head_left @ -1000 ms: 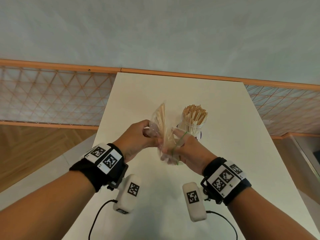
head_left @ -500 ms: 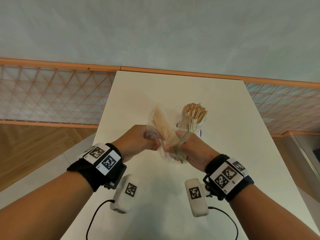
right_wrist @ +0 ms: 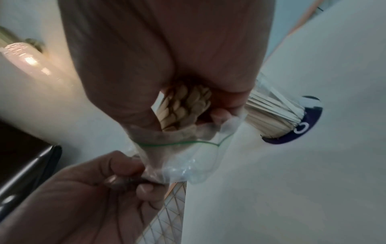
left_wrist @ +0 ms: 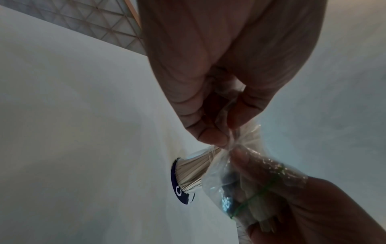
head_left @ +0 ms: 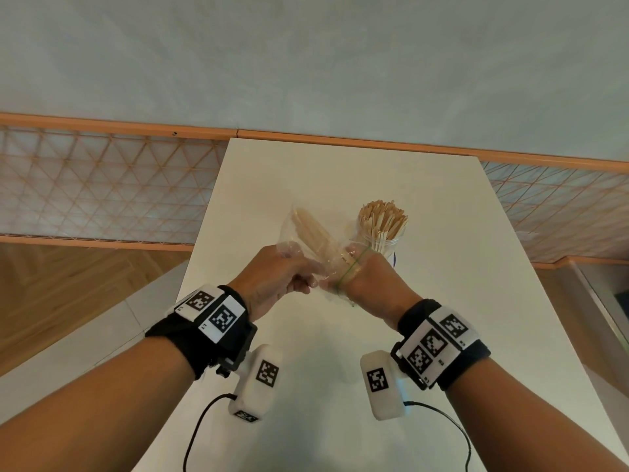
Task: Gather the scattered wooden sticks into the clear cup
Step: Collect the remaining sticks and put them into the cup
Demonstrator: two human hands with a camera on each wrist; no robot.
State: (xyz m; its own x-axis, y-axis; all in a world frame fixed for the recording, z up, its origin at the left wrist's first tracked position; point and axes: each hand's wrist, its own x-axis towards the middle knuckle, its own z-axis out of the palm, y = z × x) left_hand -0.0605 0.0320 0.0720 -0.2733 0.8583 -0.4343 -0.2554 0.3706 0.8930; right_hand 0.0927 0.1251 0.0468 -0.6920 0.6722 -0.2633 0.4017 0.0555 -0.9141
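Note:
A clear plastic bag (head_left: 308, 233) with a bundle of wooden sticks (head_left: 311, 229) in it is held above the white table (head_left: 459, 267). My left hand (head_left: 299, 277) pinches the bag's crumpled end (left_wrist: 231, 138). My right hand (head_left: 354, 267) grips the bundle's lower ends (right_wrist: 183, 105), and the bag's green-lined mouth (right_wrist: 188, 143) drapes over its fingers. Just behind the right hand stands the clear cup (head_left: 383, 240), packed with upright sticks (head_left: 383, 218). I see no loose sticks on the table.
The cup stands on a dark blue round sticker (right_wrist: 309, 128). The table's far edge meets an orange rail (head_left: 340, 139) and a lattice fence (head_left: 102, 185). A wooden floor (head_left: 68, 294) lies to the left, below the table's edge.
The bagged bundle has tipped from upright to leaning left and away. Both hands have stayed close together over the same spot, each keeping its hold.

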